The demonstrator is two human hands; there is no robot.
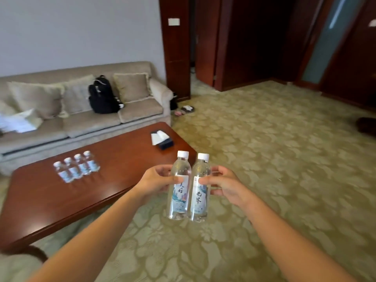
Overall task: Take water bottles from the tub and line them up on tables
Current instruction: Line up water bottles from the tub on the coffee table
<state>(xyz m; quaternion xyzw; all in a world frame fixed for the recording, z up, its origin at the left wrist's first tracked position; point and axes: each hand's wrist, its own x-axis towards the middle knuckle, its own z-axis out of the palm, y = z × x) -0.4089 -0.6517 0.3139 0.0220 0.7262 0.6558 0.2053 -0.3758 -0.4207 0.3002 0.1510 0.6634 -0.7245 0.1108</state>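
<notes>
Both forearms reach forward from the bottom of the view, over patterned carpet, and meet in the middle. Each hand is closed around one bottle at label height. The left hand grips the left bottle from its outer side, and the right hand grips the right bottle the same way. Both bottles stand upright with white caps on top, side by side and touching or nearly so, carried in the air over the carpet, with nothing under them.

Ahead and to the left of the hands lies the tabletop, dark polished wood, its near right corner just beyond the bottles. On it, farther left from the left hand, a row of four bottles stands upright, running diagonally away from the camera. The left hand is nearer that row, so its bottle would likely go down first, at the row's far end or beside it; both bottles would stay upright through a leftward move.

Beyond the hands on the tabletop sits a tissue box. Past that is a beige sofa with a black backpack. No tub is in view.
</notes>
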